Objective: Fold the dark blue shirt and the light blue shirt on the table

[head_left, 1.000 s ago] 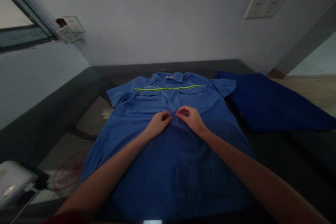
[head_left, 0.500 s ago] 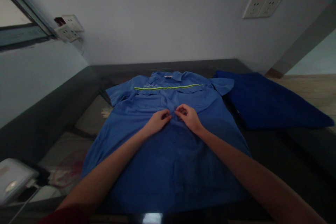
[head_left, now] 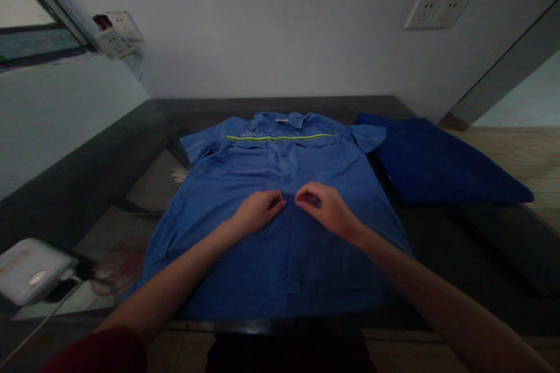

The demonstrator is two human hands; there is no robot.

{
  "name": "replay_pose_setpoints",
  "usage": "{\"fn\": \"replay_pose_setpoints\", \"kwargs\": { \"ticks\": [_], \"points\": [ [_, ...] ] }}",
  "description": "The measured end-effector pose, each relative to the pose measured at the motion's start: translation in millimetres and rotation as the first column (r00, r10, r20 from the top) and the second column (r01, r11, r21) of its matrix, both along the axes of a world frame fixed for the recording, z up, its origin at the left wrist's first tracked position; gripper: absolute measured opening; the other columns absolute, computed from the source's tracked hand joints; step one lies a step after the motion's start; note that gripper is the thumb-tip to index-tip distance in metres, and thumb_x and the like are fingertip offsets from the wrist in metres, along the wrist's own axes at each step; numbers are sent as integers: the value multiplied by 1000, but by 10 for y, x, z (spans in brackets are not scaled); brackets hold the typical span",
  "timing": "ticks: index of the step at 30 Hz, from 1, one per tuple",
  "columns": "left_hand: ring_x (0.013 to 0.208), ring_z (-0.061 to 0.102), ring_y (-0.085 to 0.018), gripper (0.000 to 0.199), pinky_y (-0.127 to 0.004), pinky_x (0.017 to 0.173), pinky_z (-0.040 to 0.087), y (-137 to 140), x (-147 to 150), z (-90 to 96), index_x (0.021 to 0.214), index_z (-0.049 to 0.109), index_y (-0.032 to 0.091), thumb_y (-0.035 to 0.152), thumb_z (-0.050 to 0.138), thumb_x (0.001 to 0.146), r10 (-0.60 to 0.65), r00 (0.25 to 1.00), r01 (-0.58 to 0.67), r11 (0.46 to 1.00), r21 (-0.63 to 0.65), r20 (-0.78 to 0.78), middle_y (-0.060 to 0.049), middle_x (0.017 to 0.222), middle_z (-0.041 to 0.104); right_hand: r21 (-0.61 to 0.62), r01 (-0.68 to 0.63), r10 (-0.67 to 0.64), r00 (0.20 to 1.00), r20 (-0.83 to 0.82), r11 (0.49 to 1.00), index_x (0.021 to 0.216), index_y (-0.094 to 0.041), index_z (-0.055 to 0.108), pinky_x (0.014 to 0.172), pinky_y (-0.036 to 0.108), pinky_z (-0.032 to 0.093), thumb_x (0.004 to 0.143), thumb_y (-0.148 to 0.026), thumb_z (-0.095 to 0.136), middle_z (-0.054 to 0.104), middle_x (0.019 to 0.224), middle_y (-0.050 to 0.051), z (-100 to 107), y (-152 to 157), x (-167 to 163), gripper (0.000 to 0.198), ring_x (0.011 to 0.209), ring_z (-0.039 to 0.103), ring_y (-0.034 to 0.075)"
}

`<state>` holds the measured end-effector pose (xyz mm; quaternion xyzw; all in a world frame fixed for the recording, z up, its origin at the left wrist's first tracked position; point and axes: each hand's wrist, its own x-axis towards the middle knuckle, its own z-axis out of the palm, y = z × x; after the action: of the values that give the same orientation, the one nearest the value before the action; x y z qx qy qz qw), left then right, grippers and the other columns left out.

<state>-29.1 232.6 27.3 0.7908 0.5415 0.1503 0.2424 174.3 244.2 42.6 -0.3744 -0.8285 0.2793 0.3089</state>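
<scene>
A blue short-sleeved work shirt [head_left: 245,268] lies spread out front side up, its collar away from me and a yellow-green stripe across the chest. My left hand [head_left: 259,211] is closed in a pinch on the shirt at the button placket, about mid-front. Just to its right, my right hand [head_left: 329,208] pinches the fabric with thumb and index finger, a small gap between the two hands. A button [head_left: 287,178] shows on the placket above the fingers. What lies right between my fingertips is too small to make out.
The dark table [head_left: 441,245] bears a folded darker blue cloth [head_left: 437,160] to the right of the shirt. At the left stands a white device [head_left: 32,271] with a cable. A wall with sockets [head_left: 437,11] rises behind the table.
My hands have moved slightly apart and a little down the placket, uncovering a button above them. The view has shifted, showing the table's near edge.
</scene>
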Motion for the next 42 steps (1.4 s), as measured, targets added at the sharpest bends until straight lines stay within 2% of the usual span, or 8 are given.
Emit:
{"fn": "replay_pose_setpoints", "kwargs": {
  "ticks": [5,9,13,17,23,28,37,42],
  "points": [
    [75,60,-20,11,-26,59,34,-180,149,13,90,62,21,24,53,85,-6,993,4,1000,-21,-115,-5,84,66,64,102,-120,890,439,993,84,-19,60,58,29,41,81,-29,69,65,81,6,-54,-341,-114,14,73,59,20],
    [76,59,-20,12,-26,59,34,-209,158,-16,95,60,22,24,54,84,10,988,-9,1000,8,-155,-5,87,65,162,131,-200,810,551,978,97,-18,58,57,31,44,80,-39,69,65,96,13,-144,-428,-187,29,86,61,26],
    [71,57,-18,11,-25,57,34,-207,79,-52,93,60,23,29,57,84,22,996,-24,1000,-17,-82,-2,82,63,152,121,-186,812,554,981,95,-19,55,61,33,46,79,-34,70,65,98,12,-158,-452,-182,26,90,60,27],
    [71,57,-17,14,-25,57,35,-224,65,-60,90,60,22,34,58,85,19,997,-20,1000,-12,-72,-2,82,63,37,175,-169,835,523,984,96,-19,54,63,32,45,79,-21,66,64,98,11,-126,-433,-142,21,89,61,26],
    [73,58,-16,15,-24,59,37,-274,117,-24,95,59,21,30,59,83,14,990,-16,1000,-16,-138,-1,86,63,-113,220,-142,869,473,969,113,-17,54,74,31,46,80,-9,55,68,99,8,-80,-363,-2,34,87,65,21],
    [74,58,-16,11,-24,60,39,-298,136,16,91,58,20,30,56,86,-13,981,9,1000,-18,-194,-1,84,62,-80,248,-178,852,492,965,108,-18,63,82,32,46,83,-8,49,68,107,8,-85,-356,80,31,97,64,22],
    [83,64,-21,24,-28,65,45,-388,228,37,97,55,19,42,51,89,66,937,-32,994,103,-344,-5,94,66,16,267,-251,881,400,964,86,-21,64,68,28,43,84,-19,60,67,86,3,-229,-341,-12,5,82,63,19],
    [83,65,-22,18,-29,65,46,-392,242,28,98,54,19,34,50,90,44,933,-18,997,74,-358,-5,95,66,-49,257,-237,939,251,965,85,-20,66,69,28,43,84,-17,59,68,84,4,-230,-326,7,8,77,63,18]
  ]
}}
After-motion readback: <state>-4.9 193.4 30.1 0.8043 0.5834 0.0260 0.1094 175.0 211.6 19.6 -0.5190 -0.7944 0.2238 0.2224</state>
